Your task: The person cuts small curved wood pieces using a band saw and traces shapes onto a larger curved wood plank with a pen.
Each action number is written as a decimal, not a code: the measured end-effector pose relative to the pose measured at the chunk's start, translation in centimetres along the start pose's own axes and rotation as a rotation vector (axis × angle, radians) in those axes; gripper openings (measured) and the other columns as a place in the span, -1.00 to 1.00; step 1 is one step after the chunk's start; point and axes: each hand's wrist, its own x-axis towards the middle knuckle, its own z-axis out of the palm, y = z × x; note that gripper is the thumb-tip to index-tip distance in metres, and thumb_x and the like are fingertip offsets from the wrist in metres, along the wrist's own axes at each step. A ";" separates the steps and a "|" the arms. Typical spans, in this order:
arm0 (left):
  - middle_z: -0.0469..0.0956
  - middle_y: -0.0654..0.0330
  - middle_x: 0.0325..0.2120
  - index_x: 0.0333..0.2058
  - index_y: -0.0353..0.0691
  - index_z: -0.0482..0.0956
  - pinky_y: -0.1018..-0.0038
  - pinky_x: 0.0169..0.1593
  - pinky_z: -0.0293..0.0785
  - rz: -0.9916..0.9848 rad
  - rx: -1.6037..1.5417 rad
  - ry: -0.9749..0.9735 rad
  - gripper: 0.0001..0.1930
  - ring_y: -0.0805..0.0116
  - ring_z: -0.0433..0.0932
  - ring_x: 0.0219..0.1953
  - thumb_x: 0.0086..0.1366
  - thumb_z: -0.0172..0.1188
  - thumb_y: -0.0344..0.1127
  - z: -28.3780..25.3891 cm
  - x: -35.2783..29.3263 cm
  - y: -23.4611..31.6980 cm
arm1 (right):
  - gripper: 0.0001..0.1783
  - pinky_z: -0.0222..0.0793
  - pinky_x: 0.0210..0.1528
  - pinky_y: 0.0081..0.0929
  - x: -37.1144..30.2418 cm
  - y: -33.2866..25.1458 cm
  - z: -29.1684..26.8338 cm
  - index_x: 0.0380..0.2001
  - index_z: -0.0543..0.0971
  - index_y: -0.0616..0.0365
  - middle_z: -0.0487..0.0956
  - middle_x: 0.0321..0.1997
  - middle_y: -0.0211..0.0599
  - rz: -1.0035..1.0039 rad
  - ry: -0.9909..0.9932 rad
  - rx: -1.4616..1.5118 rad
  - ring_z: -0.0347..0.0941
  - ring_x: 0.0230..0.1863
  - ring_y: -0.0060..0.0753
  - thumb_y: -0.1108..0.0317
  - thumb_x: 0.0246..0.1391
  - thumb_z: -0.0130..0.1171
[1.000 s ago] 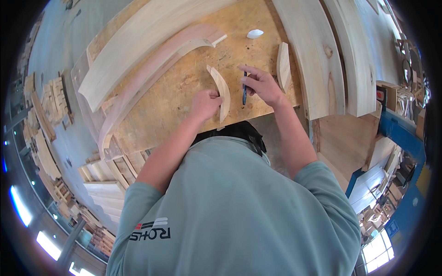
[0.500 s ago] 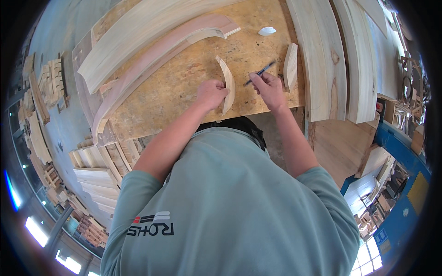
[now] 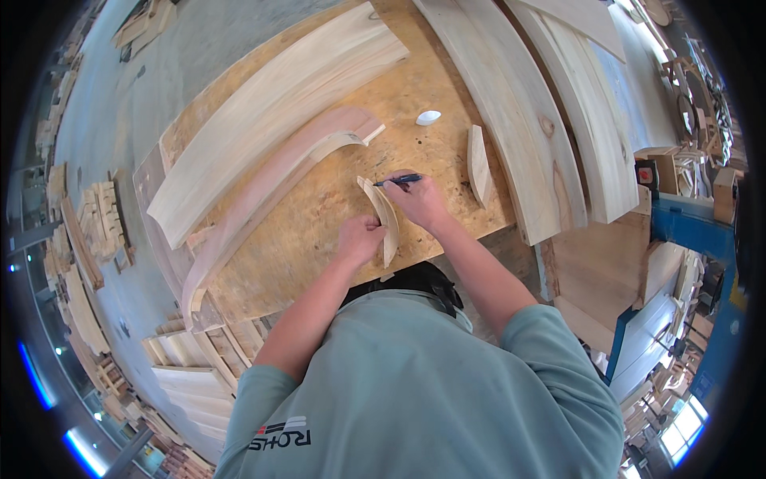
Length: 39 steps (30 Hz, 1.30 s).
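Note:
A small curved piece of pale wood (image 3: 388, 230) lies near the front edge of the workbench (image 3: 271, 267). My left hand (image 3: 361, 239) grips it by its left, inner side, around the middle of its length. Between the fingers of my right hand (image 3: 416, 199) is a dark pen (image 3: 405, 180), held at a slant. Its tip is at the upper end of the curved piece, on or just above the wood; I cannot tell which. A second, similar curved piece (image 3: 478, 168) rests on the bench to the right, apart from both hands.
A pinkish curved template (image 3: 239, 227) and a wide curved board (image 3: 263, 120) lie on the bench's left side. Long thick planks (image 3: 519, 120) run along its right. A small white oval object (image 3: 428, 118) sits toward the far side. Blue machinery (image 3: 694, 231) stands at the right.
My right hand has brought the pen leftward to the upper end of the curved piece. My left hand stays on that piece. The whole view has shifted and turned somewhat.

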 end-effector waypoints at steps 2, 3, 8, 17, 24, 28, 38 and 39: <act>0.71 0.07 -0.36 -0.21 -0.42 0.69 0.47 -0.23 0.56 0.011 0.043 -0.007 -0.76 0.39 0.66 -0.34 0.17 0.36 -0.40 0.0 0.1 -0.1 | -0.73 0.48 -0.31 -0.44 0.7 0.3 0.4 -0.24 0.69 0.16 0.65 -0.47 -0.20 -0.010 -0.003 -0.001 0.56 -0.45 -0.37 0.20 0.09 0.27; 0.71 0.07 -0.36 -0.21 -0.42 0.69 0.47 -0.23 0.56 -0.005 0.009 -0.018 -0.76 0.40 0.66 -0.34 0.17 0.36 -0.41 0.0 0.1 0.0 | -0.73 0.49 -0.31 -0.43 1.3 1.0 0.8 -0.24 0.69 0.15 0.65 -0.48 -0.19 -0.035 0.000 0.008 0.57 -0.45 -0.34 0.20 0.09 0.26; 0.72 0.03 -0.38 -0.25 -0.37 0.71 0.40 -0.23 0.59 -0.003 -0.064 -0.002 -0.74 0.29 0.70 -0.35 0.13 0.37 -0.32 0.1 0.4 -0.8 | -0.73 0.51 -0.29 -0.35 2.1 1.3 1.3 -0.24 0.68 0.14 0.64 -0.48 -0.13 -0.057 -0.043 0.006 0.59 -0.44 -0.20 0.20 0.09 0.24; 0.70 0.12 -0.34 -0.20 -0.44 0.66 0.51 -0.23 0.53 -0.049 -0.012 -0.066 -0.78 0.46 0.63 -0.32 0.21 0.34 -0.43 -0.5 -0.2 0.9 | -0.75 0.52 -0.29 -0.28 3.1 2.1 1.7 -0.25 0.67 0.18 0.64 -0.46 -0.02 -0.135 -0.065 -0.036 0.59 -0.43 -0.03 0.24 0.10 0.22; 0.73 0.06 -0.40 -0.24 -0.37 0.71 0.42 -0.24 0.56 0.001 -0.075 -0.029 -0.74 0.35 0.69 -0.36 0.17 0.34 -0.30 0.3 0.4 -1.0 | -0.77 0.52 -0.28 -0.23 -2.0 2.5 0.3 -0.23 0.67 0.19 0.65 -0.40 0.00 -0.160 -0.052 -0.051 0.60 -0.38 0.03 0.29 0.09 0.25; 0.72 0.06 -0.40 -0.25 -0.40 0.69 0.43 -0.26 0.56 -0.003 -0.085 -0.025 -0.75 0.37 0.68 -0.37 0.16 0.32 -0.33 0.1 0.4 -1.2 | -0.79 0.53 -0.25 -0.21 -7.2 4.0 0.8 -0.22 0.67 0.17 0.66 -0.32 -0.01 -0.205 0.056 -0.084 0.61 -0.33 0.04 0.35 0.07 0.28; 0.67 0.10 -0.30 -0.15 -0.45 0.61 0.51 -0.31 0.54 -0.050 -0.105 -0.103 -0.73 0.40 0.63 -0.34 0.23 0.31 -0.39 -0.1 0.9 -0.4 | -0.78 0.54 -0.18 -0.20 -13.8 5.1 3.4 -0.17 0.64 0.19 0.65 -0.29 -0.01 -0.200 0.146 -0.109 0.60 -0.27 0.08 0.43 0.07 0.28; 0.66 0.10 -0.30 -0.14 -0.45 0.61 0.50 -0.31 0.55 -0.039 -0.104 -0.101 -0.73 0.40 0.63 -0.34 0.23 0.31 -0.39 0.0 1.3 -0.9 | -0.78 0.54 -0.19 -0.20 -14.3 5.2 3.8 -0.18 0.64 0.19 0.65 -0.29 -0.01 -0.206 0.165 -0.119 0.60 -0.28 0.08 0.43 0.07 0.28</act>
